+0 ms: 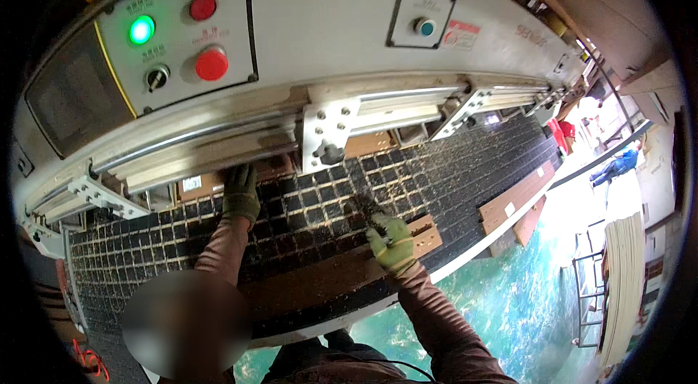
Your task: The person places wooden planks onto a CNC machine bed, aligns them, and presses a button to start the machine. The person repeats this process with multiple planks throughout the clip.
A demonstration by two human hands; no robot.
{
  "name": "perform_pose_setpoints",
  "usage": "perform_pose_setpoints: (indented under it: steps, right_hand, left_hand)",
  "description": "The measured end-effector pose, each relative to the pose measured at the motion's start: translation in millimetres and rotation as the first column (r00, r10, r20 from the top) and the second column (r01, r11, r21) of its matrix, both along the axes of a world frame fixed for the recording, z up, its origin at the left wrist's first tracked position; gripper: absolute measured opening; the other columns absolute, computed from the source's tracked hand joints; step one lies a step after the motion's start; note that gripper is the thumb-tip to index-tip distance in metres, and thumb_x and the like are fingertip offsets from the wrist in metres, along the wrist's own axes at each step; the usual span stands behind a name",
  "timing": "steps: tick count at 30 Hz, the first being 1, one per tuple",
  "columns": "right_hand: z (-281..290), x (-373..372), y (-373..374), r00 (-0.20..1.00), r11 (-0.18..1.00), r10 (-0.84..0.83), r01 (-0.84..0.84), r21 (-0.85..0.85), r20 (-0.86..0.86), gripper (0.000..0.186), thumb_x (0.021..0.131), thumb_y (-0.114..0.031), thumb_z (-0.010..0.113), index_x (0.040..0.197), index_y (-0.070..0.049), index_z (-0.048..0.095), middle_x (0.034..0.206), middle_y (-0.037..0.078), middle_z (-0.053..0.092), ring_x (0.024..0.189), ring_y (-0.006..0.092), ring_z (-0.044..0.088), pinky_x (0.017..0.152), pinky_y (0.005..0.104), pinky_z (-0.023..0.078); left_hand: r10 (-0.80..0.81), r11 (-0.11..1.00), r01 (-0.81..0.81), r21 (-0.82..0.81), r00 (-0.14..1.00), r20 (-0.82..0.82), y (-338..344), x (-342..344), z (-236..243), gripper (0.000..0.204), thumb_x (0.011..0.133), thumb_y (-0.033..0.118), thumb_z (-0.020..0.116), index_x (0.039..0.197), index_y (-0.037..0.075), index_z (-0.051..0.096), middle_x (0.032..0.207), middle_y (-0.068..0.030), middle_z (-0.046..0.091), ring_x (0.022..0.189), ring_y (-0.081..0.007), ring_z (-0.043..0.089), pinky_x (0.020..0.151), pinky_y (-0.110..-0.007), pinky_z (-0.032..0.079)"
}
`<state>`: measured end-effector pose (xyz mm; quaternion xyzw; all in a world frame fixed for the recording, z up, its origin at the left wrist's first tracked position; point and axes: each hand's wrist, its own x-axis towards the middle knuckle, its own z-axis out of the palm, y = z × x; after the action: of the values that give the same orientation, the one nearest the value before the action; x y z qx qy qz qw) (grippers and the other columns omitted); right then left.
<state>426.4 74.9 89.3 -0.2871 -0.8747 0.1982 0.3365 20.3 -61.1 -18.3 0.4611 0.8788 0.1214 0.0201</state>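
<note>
My left hand [241, 193], in a greenish work glove, reaches under the machine's rail. Its fingers stretch forward onto a brown board [211, 186] with a white label, and the fingertips are partly in the rail's shadow. Farther right and nearer to me, my right hand [392, 242], gloved alike, is closed round a dark, bristly brush [368, 207]. The bristles point away from me, over the black gridded bed [320, 199] strewn with wood chips. Below that hand lies a long brown board [427, 236] with drilled holes, along the bed's near edge.
A control panel [174, 35] with a lit green lamp and red buttons faces me above the rail [218, 140]. White clamp brackets [331, 133] hang from it. More drilled boards [516, 199] lie at the right end. A person in blue [618, 166] is far off, beyond stacked sheets [624, 275].
</note>
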Motion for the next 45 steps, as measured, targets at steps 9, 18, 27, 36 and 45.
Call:
perform_pose_setpoints:
  steps: [9,18,27,36,45]
  right_hand:
    - [260,-91,120,0.973,0.863,0.008,0.109,0.493,-0.23,0.055,0.094,-0.028,0.076,0.141,-0.004,0.062,0.118,0.022,0.072,0.108,0.0416,0.069,0.095,0.0499,0.055]
    - [278,-114,150,0.961,0.807,-0.233,0.106,0.582,0.149,0.071,0.097,-0.037,0.069,0.161,-0.019,0.045,0.135,0.02,0.068,0.126,0.042,0.064,0.108,0.0505,0.05]
    - [277,-110,135,0.969,0.856,-0.204,0.109,0.506,0.136,0.074,0.097,-0.05,0.062,0.164,-0.025,0.04,0.134,0.024,0.067,0.124,0.0446,0.064,0.108,0.055,0.051]
    - [114,-27,31,0.936,0.989,0.057,-0.1,0.109,0.347,0.051,0.098,-0.028,0.072,0.143,-0.005,0.063,0.117,0.024,0.074,0.112,0.0398,0.071,0.101,0.0486,0.056]
    - [-39,6,-31,0.814,0.985,-0.007,-0.096,0.146,0.581,0.029,0.088,-0.035,0.072,0.111,-0.017,0.078,0.113,0.01,0.072,0.112,0.0349,0.064,0.097,0.0508,0.051]
  left_hand:
    - [-0.092,0.961,0.12,0.248,0.988,-0.124,-7,-8,-13,0.062,0.096,0.009,0.055,0.158,0.009,0.05,0.168,-0.0208,0.038,0.154,-0.0452,0.034,0.129,-0.055,0.029]
    - [-0.068,0.952,0.106,0.287,0.988,-0.14,-4,7,-6,0.061,0.092,0.004,0.055,0.153,0.007,0.056,0.164,-0.0199,0.045,0.152,-0.0443,0.039,0.13,-0.053,0.029]
    - [-0.007,0.989,0.029,0.143,0.988,-0.156,-2,0,-2,0.065,0.094,0.01,0.055,0.159,0.01,0.049,0.167,-0.0169,0.042,0.154,-0.0404,0.038,0.13,-0.052,0.028]
    - [0.025,1.0,-0.025,0.001,0.998,-0.061,4,10,7,0.068,0.094,0.016,0.059,0.161,0.015,0.047,0.168,-0.0128,0.042,0.152,-0.0427,0.038,0.129,-0.055,0.029]
    - [0.002,0.984,0.015,0.175,0.995,-0.095,-21,-2,-8,0.067,0.095,0.025,0.065,0.158,0.013,0.051,0.167,-0.015,0.043,0.152,-0.0397,0.039,0.13,-0.055,0.028]
